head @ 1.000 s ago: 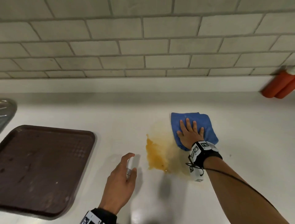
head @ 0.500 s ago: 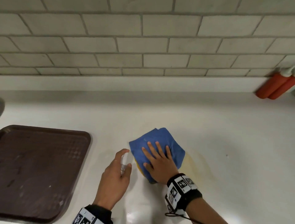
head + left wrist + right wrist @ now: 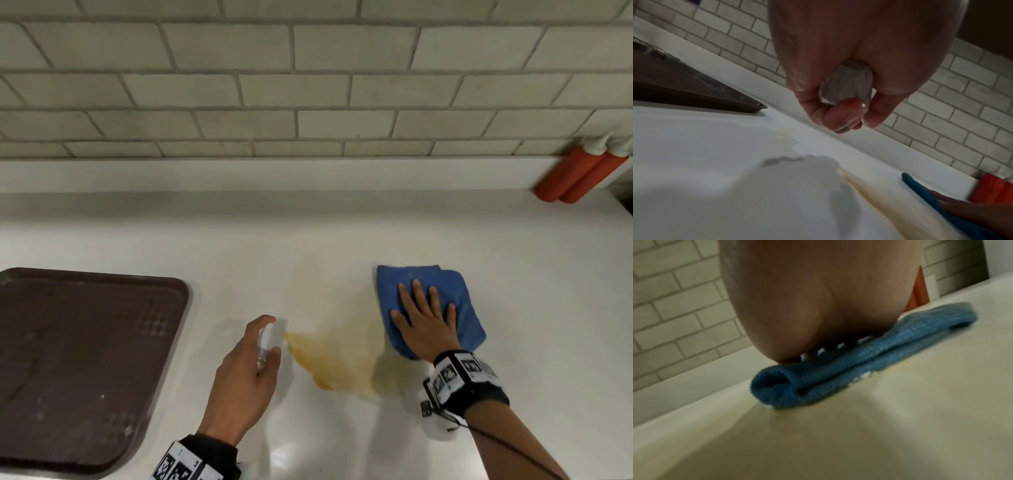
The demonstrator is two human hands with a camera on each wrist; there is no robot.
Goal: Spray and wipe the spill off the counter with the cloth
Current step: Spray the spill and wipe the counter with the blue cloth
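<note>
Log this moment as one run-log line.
left hand grips spray bottle | right hand presses blue cloth flat | orange spill partly smeared on counter

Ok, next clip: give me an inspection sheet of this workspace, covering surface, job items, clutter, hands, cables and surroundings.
Surface: white counter, yellow-orange spill smeared between the hands, not yet wiped off.
Job's things: folded blue cloth lies flat at the spill's right edge; small clear spray bottle is at its left edge.
Clutter: brown tray at left; two orange bottles far right against the wall.
Hands: left hand grips the spray bottle; right hand presses flat on the cloth, fingers spread.
Cables: thin black wire runs along the right forearm from the wrist band.
Surroundings: grey tiled wall behind the counter.
</note>
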